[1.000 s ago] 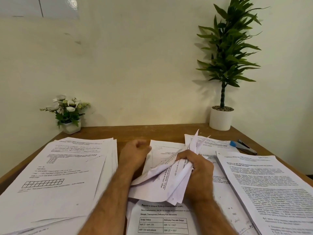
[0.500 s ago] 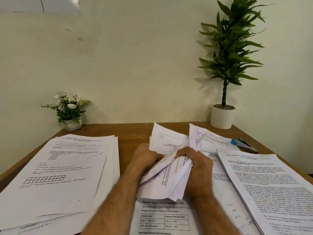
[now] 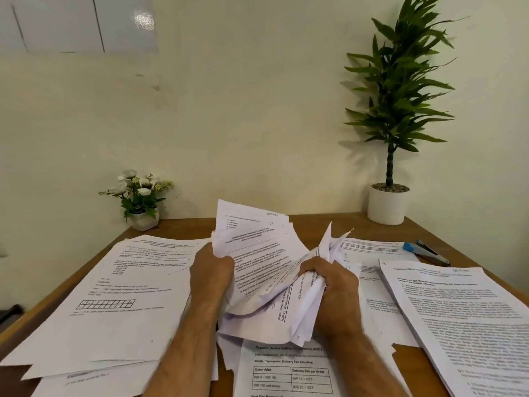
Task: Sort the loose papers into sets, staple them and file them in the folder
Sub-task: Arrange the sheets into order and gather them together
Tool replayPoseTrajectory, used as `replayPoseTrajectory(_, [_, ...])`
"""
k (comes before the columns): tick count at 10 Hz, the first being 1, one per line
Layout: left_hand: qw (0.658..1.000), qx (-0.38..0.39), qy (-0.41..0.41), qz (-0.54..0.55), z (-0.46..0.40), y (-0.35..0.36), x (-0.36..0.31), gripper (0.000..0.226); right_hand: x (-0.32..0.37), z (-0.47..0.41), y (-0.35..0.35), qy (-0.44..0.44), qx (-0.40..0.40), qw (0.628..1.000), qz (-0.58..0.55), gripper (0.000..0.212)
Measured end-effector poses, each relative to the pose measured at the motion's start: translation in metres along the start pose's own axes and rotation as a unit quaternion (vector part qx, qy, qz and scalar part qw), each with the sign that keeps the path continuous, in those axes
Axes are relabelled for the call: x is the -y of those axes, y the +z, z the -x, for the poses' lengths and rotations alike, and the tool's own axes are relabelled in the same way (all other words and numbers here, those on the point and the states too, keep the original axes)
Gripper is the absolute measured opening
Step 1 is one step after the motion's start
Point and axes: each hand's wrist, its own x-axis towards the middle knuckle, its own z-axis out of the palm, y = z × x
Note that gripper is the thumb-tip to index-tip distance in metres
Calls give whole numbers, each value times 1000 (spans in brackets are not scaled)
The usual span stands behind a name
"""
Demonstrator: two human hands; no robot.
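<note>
Even, soft indoor light. Glare patch on glossy panel (image 3: 142, 20) upper left. Tall plant (image 3: 398, 81) casts faint shadow leftward on wall. Wide-angle bowing at edges; print blurred.

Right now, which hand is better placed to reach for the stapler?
Right hand: the stapler lies at the table's far right, on that side. Both hands grip the papers, so the left hand must keep them.

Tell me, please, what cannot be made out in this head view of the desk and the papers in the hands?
- Folder: none shows in the head view.
- Left hand fingers: hidden behind the bundle of papers it grips.
- Stapler: far, partly covered by the right stack; its state is unclear.
- Left stack: print blurred, near corner cut by the frame's edge.
- Table sheet: cut by the bottom edge.
</note>
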Motion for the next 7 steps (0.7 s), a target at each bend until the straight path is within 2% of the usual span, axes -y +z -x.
replayPoseTrajectory(1, [999, -29, 8, 19, 7, 5, 5, 34, 1, 0, 0, -3, 1, 1000, -3, 29])
replayPoseTrajectory(2, [998, -57, 13, 36, 11, 10, 5, 40, -3, 1, 1, -5, 6, 1000, 6, 32])
replayPoseTrajectory(3, [996, -76, 35, 37, 7, 10, 9, 24, -2, 1, 1, -10, 18, 1000, 8, 33])
replayPoseTrajectory(4, [993, -102, 46, 39, 6, 7, 10, 25, -2, 0, 1, -9, 12, 1000, 2, 28])
replayPoseTrajectory(5, [991, -123, 46, 32, 7, 7, 8, 23, -2, 1, 1, 8, 8, 1000, -7, 13])
replayPoseTrajectory(7, [978, -175, 114, 8, 9, 4, 3, 15, 0, 2, 1, -42, 0, 999, 33, 18])
